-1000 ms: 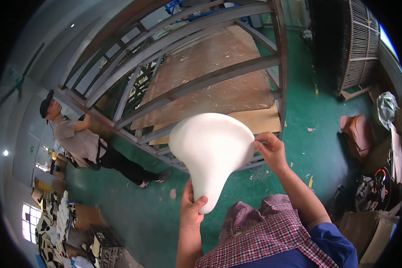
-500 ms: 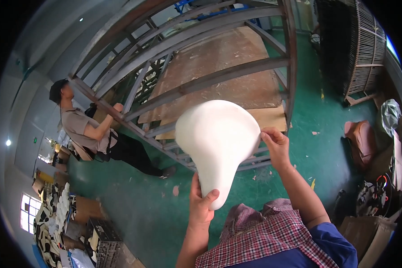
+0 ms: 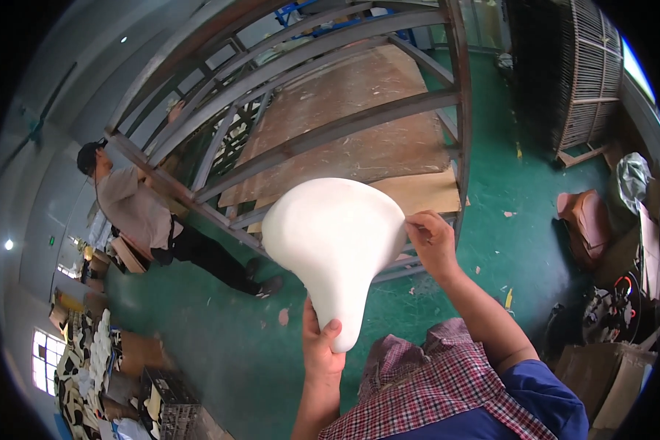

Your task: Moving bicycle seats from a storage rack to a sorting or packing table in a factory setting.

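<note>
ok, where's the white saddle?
In the head view, the white saddle is near centre, narrow end in the left hand, right hand at its wide end's right edge.

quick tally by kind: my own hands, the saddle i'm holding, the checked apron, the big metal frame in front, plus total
left hand and right hand: 2
white saddle: 1
checked apron: 1
metal frame: 1
total: 5

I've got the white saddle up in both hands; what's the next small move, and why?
Perhaps slide the right hand under the wide end of the white saddle: it seems only to pinch the side edge, while the left hand grips the narrow nose.
</note>
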A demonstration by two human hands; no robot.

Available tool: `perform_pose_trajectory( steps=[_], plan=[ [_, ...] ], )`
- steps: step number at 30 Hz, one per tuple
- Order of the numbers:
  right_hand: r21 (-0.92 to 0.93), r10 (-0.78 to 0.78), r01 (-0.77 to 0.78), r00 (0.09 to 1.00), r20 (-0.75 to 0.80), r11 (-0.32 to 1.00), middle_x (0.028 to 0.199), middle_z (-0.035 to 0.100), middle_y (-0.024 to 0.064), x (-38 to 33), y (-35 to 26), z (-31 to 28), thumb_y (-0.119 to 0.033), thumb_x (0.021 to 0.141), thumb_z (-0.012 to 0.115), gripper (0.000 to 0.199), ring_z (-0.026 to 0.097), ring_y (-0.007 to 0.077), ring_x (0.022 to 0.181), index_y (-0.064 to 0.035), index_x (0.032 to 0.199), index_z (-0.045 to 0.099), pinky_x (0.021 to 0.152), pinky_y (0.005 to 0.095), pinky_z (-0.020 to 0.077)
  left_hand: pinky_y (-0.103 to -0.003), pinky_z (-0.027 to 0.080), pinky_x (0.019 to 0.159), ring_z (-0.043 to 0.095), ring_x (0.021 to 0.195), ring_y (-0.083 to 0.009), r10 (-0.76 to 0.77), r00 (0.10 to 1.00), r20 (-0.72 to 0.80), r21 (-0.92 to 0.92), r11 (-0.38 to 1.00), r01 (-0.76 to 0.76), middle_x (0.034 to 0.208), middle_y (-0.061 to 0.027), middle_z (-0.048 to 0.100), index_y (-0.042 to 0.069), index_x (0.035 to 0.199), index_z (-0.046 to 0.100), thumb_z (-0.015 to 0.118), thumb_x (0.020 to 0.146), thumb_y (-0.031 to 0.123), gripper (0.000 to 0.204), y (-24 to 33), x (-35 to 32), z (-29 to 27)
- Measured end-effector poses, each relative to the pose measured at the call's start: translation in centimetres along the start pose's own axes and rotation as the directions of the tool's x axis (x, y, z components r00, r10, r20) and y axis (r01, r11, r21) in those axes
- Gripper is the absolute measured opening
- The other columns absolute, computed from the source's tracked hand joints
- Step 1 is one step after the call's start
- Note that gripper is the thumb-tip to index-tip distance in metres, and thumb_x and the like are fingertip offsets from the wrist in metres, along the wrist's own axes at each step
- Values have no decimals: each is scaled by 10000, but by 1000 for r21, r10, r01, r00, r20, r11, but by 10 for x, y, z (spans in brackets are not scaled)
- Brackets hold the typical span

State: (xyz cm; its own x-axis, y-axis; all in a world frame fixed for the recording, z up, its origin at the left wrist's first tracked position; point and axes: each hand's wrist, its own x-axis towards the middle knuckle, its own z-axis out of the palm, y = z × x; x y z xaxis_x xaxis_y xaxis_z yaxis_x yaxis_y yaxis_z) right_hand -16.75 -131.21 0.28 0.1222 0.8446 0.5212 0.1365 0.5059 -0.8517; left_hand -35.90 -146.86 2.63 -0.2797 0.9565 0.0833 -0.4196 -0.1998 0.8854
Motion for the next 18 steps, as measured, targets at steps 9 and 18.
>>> perform_pose_trajectory(
  steps=[9, 18],
  plan=[
    [-457, -354, 402, 916, 191, 794, 797, 524, 122, 1, -19, 22, -51, 777, 603, 98, 571, 308, 732, -42, 809, 511, 585, 413, 478, -353, 423, 955, 513, 1125, -227, 27, 994, -108, -14, 999, -29, 1250, -110, 498, -2, 1388, 312, 747, 692, 55, 822, 24, -17, 13],
    [-358, -380, 502, 852, 360, 788, 736, 504, 148, -31, -28, 104, -17, 705, 601, 140, 543, 357, 686, -30, 749, 468, 573, 450, 453, -345, 429, 939, 519, 1109, -225, 70, 970, -233, 26, 998, -65, 1222, -111, 517, -14, 1375, 329, 741, 697, 55, 796, 56, -52, -49]
  ],
)
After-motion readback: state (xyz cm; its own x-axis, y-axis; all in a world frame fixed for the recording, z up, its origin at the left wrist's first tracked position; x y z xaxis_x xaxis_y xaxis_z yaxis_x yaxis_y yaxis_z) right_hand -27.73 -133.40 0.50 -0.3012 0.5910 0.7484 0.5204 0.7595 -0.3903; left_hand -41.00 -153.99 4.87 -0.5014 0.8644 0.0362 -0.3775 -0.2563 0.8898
